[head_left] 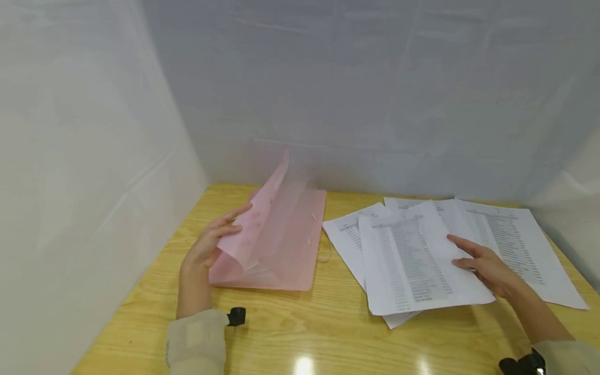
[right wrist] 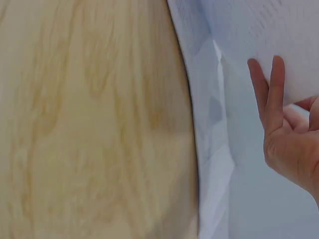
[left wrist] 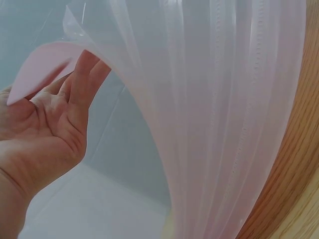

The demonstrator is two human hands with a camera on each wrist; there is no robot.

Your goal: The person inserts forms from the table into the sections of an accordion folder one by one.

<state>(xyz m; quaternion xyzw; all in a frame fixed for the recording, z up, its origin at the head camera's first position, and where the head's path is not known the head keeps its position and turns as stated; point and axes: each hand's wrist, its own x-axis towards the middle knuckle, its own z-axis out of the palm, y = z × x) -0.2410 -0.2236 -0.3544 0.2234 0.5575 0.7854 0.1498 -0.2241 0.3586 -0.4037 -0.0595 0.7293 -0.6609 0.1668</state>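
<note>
A pink plastic folder (head_left: pixel 295 260) lies spread on the table, its cover and clear inner sleeves raised and curving upward. My left hand (head_left: pixel 203 247) holds the lifted cover at its left edge. In the left wrist view the folder's ribbed translucent sleeves (left wrist: pixel 219 124) bend beside that hand (left wrist: pixel 50 119). To the right, my right hand (head_left: pixel 492 271) grips a printed sheet (head_left: pixel 403 260) by its right side, the near edge raised off the table. In the right wrist view, two straight fingers (right wrist: pixel 275 94) lie over the sheet; the thumb's contact is partly hidden.
More printed sheets (head_left: pixel 515 245) lie overlapping at the right, and another (head_left: pixel 347 237) shows under the held one. A thin elastic cord (head_left: pixel 326 256) sticks out from the folder's right edge. White sheeting (head_left: pixel 328 94) walls in the wooden table (head_left: pixel 281 333).
</note>
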